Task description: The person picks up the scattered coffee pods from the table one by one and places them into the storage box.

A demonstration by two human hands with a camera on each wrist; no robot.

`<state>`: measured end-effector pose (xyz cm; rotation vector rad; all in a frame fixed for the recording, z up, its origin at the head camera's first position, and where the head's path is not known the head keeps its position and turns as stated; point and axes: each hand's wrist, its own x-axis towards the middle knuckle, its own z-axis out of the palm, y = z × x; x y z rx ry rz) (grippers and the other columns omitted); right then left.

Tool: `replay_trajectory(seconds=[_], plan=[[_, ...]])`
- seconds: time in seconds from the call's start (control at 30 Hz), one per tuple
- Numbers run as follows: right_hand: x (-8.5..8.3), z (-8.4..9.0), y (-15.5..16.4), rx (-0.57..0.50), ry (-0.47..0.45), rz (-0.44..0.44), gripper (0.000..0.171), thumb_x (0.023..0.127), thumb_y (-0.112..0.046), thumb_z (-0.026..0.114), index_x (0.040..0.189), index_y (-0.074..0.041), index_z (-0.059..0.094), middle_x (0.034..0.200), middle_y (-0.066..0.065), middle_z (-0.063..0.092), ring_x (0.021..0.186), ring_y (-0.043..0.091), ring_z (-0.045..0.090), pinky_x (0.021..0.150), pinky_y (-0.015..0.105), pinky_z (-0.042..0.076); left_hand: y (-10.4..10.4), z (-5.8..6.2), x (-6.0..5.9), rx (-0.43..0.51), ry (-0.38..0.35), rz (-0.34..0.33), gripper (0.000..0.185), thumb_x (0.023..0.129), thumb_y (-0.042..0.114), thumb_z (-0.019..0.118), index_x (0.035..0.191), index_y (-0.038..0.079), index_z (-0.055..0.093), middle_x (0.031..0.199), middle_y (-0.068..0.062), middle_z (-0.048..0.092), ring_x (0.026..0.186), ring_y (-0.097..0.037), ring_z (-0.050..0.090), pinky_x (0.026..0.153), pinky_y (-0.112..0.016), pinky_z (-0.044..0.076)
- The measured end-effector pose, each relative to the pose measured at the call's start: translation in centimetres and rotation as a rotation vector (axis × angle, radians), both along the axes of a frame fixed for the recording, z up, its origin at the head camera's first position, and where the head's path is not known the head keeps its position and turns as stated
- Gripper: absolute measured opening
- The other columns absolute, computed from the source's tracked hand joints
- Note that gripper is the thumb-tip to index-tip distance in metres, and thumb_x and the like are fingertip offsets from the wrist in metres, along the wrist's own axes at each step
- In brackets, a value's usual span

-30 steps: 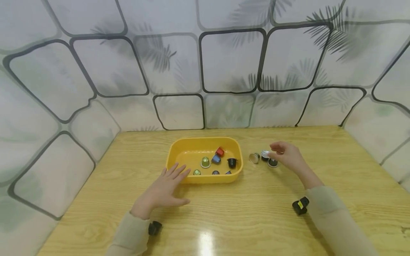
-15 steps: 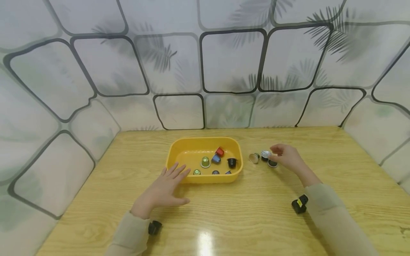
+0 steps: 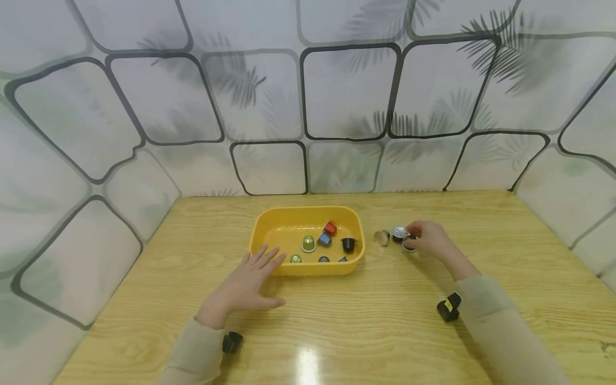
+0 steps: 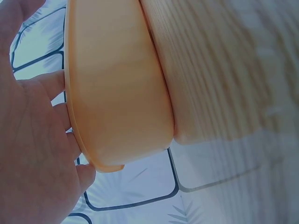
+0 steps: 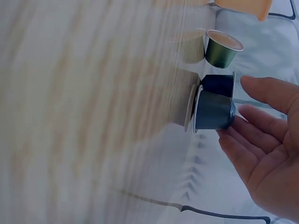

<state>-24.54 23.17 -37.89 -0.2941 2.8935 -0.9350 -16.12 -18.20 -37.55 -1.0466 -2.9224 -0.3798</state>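
Note:
My left hand (image 3: 243,287) lies with straight, spread fingers over the front left rim of a yellow plastic bin (image 3: 308,270). In the left wrist view, its fingertips pass behind the bin's rim (image 4: 70,93). My right hand (image 3: 431,240) reaches down at a dark grey-green coffee capsule (image 5: 212,112), which stands foil side down on the table. The fingers are right at the capsule's top, with the thumb apart from it. Close against it is a dark blue capsule (image 5: 219,85), its silver foil lid (image 3: 399,232) facing up. A green capsule (image 5: 221,50) lies tipped to the left.
Inside the bin are several capsules, among them a red one (image 3: 330,228), a blue one (image 3: 324,239), a green one (image 3: 308,244) and a black one (image 3: 348,245). The wooden table (image 3: 366,326) meets a patterned backdrop (image 3: 346,96) behind and at both sides.
My right hand has lowered slightly, bringing its fingers down to the dark grey-green capsule. The left hand and the bin have stayed in place.

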Motion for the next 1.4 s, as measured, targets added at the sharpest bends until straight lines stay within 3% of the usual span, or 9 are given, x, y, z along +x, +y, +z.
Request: replay_trajectory(seconds=[0.63, 1.07, 1.4], plan=[[-0.16, -0.36, 0.05, 0.048, -0.062, 0.063, 0.036, 0.075, -0.007, 0.065, 0.104, 0.012, 0.054, 0.096, 0.023, 0.058, 0.088, 0.032, 0.053, 0.073, 0.042, 0.045, 0.02, -0.06, 0.03, 0.007, 0.017, -0.006, 0.087, 0.073, 0.050, 0.063, 0.140, 0.009, 0.026, 0.143, -0.015, 0.022, 0.130, -0.036, 0.011, 0.098, -0.059, 0.011], [-0.11, -0.11, -0.11, 0.086, -0.069, 0.070, 0.036, 0.079, -0.003, 0.061, 0.109, 0.014, 0.053, 0.103, 0.028, 0.055, 0.094, 0.036, 0.052, 0.075, 0.042, 0.045, 0.10, 0.14, 0.08, -0.007, -0.004, 0.006, 0.087, 0.074, 0.051, 0.061, 0.141, 0.009, 0.024, 0.144, -0.014, 0.020, 0.131, -0.035, 0.009, 0.099, -0.058, 0.010], [0.00, -0.15, -0.27, 0.102, -0.012, 0.093, 0.028, 0.078, -0.002, 0.062, 0.102, 0.010, 0.057, 0.093, 0.022, 0.059, 0.081, 0.029, 0.055, 0.067, 0.038, 0.046, 0.12, 0.23, 0.15, -0.003, 0.014, -0.002, 0.086, 0.074, 0.051, 0.062, 0.139, 0.007, 0.027, 0.143, -0.015, 0.023, 0.130, -0.036, 0.011, 0.097, -0.060, 0.012]])
